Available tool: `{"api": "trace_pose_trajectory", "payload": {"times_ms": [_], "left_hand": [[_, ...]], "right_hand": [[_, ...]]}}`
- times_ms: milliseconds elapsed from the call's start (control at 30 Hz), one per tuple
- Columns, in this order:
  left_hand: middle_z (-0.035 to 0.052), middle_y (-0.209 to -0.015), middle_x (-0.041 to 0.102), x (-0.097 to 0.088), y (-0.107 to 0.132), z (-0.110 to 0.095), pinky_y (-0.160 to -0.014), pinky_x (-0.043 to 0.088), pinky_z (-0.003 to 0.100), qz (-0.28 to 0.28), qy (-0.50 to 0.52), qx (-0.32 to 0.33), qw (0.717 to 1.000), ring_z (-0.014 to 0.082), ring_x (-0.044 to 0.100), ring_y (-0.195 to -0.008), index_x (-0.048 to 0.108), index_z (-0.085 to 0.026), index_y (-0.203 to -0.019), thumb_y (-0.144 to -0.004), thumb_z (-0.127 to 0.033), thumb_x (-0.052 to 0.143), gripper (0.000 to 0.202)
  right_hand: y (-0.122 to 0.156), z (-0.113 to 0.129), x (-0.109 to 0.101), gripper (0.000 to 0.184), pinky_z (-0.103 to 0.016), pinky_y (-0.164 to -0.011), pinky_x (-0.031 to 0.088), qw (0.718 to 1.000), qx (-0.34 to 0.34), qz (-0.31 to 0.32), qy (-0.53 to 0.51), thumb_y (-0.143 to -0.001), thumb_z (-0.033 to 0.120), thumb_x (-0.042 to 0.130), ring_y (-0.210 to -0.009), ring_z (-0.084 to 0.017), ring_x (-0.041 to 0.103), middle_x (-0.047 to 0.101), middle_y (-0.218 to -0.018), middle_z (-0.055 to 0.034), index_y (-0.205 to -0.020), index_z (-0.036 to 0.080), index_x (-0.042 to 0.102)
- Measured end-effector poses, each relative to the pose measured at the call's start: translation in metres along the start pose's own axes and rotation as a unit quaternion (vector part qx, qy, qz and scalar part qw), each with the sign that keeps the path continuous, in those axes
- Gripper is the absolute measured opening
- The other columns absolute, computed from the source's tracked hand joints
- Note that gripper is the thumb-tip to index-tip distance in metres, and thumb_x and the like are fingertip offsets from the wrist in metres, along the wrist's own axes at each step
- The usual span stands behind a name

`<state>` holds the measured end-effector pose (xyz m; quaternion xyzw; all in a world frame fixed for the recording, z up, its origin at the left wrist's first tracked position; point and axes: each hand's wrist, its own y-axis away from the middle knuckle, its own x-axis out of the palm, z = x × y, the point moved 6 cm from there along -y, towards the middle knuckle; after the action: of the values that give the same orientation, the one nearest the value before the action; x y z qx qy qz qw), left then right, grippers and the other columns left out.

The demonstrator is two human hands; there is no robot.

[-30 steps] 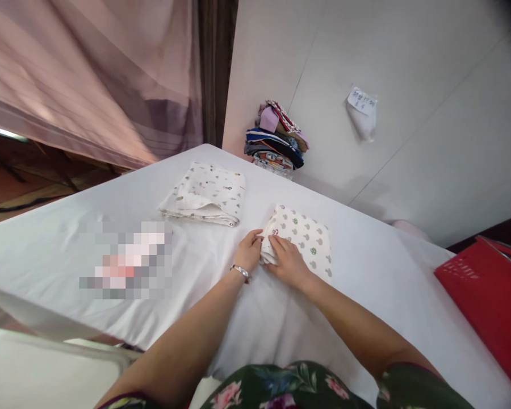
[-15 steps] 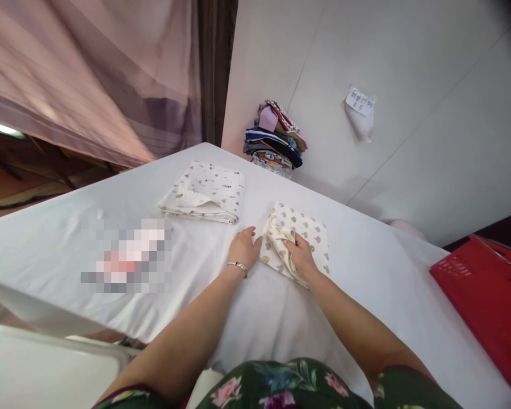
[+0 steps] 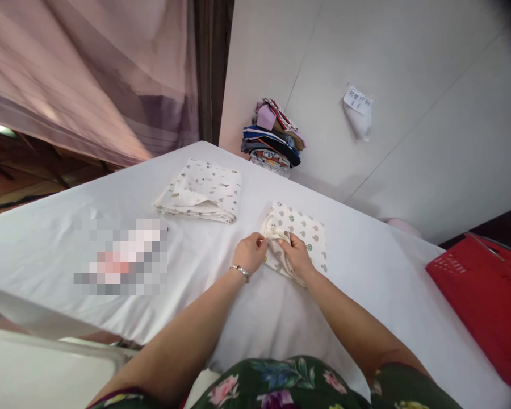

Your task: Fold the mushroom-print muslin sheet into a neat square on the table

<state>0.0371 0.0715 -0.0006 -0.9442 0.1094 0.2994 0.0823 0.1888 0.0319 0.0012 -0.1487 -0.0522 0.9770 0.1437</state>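
A small folded white cloth with printed spots [image 3: 303,234] lies on the white sheet in front of me. My left hand [image 3: 249,254], with a bracelet on the wrist, pinches the cloth's near left corner. My right hand [image 3: 297,255] rests on its near edge, fingers closed on a fold of the fabric. A second folded white patterned cloth [image 3: 201,191] lies further off to the left, apart from both hands.
The white-covered table [image 3: 366,284] runs to a wall at the back. A stack of colourful folded clothes [image 3: 273,138] sits against that wall. A red plastic basket [image 3: 483,301] stands at the right edge. A paper note [image 3: 357,102] hangs on the wall. A pink curtain [image 3: 89,74] is at left.
My left hand moved back onto the cloth's corner and pinched it. My right hand lifted and turned the near edge of the cloth, which now looks more bunched there.
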Motion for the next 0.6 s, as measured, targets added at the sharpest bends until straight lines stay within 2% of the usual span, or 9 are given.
{"api": "trace_pose_trajectory", "payload": {"times_ms": [133,233,300,400,500,600], "left_hand": [[0.0008,-0.067,0.065,0.005,0.006,-0.004,-0.061,0.042,0.024,0.054,0.094,-0.042,0.993,0.0140,0.060,-0.057,0.056,-0.019,-0.108,-0.083,-0.048,0.046,0.040],[-0.0017,-0.056,0.062,0.009,0.008,-0.001,-0.055,0.041,0.024,0.092,0.131,-0.083,0.984,0.0146,0.059,-0.049,0.049,-0.015,-0.118,-0.080,-0.050,0.050,0.052],[-0.0030,-0.053,0.060,0.010,0.007,0.002,-0.052,0.041,0.023,0.097,0.132,-0.105,0.981,0.0144,0.059,-0.046,0.049,-0.015,-0.116,-0.078,-0.043,0.053,0.048],[-0.0051,-0.050,0.057,0.011,0.005,0.006,-0.048,0.039,0.022,0.103,0.130,-0.123,0.978,0.0121,0.055,-0.041,0.054,-0.017,-0.106,-0.077,-0.029,0.052,0.031],[-0.0066,-0.050,0.056,0.013,0.004,0.008,-0.049,0.039,0.021,0.105,0.154,-0.132,0.973,0.0103,0.054,-0.040,0.055,-0.019,-0.100,-0.074,-0.019,0.051,0.026],[-0.0067,-0.052,0.057,0.015,0.003,0.011,-0.051,0.040,0.021,0.108,0.171,-0.135,0.970,0.0096,0.053,-0.039,0.056,-0.020,-0.101,-0.075,-0.021,0.050,0.026]], "right_hand": [[0.000,0.000,0.000,0.033,-0.031,-0.076,0.047,0.999,0.001,0.019,-0.033,-0.079,0.044,0.055,-0.080,-0.018,0.060,0.068,-0.084,-0.0018,-0.098,0.019,0.066],[-0.001,-0.004,-0.005,0.035,-0.033,-0.078,0.047,0.999,0.017,-0.002,-0.047,-0.079,0.046,0.055,-0.082,-0.019,0.060,0.068,-0.087,-0.0025,-0.097,0.019,0.066],[-0.002,-0.005,-0.010,0.038,-0.034,-0.077,0.048,0.998,0.027,-0.037,-0.046,-0.079,0.049,0.054,-0.084,-0.021,0.060,0.068,-0.087,-0.0032,-0.098,0.018,0.066],[0.000,-0.003,-0.011,0.037,-0.033,-0.075,0.047,0.997,0.024,-0.071,-0.024,-0.079,0.050,0.053,-0.083,-0.021,0.060,0.068,-0.083,-0.0027,-0.094,0.018,0.067],[0.001,0.003,-0.006,0.032,-0.031,-0.074,0.046,0.998,0.009,-0.054,0.021,-0.080,0.046,0.053,-0.078,-0.019,0.058,0.067,-0.080,-0.0008,-0.090,0.019,0.067],[0.002,0.006,-0.003,0.032,-0.030,-0.076,0.045,0.999,-0.003,-0.039,0.035,-0.080,0.044,0.051,-0.080,-0.018,0.058,0.067,-0.082,-0.0003,-0.093,0.020,0.067]]}}
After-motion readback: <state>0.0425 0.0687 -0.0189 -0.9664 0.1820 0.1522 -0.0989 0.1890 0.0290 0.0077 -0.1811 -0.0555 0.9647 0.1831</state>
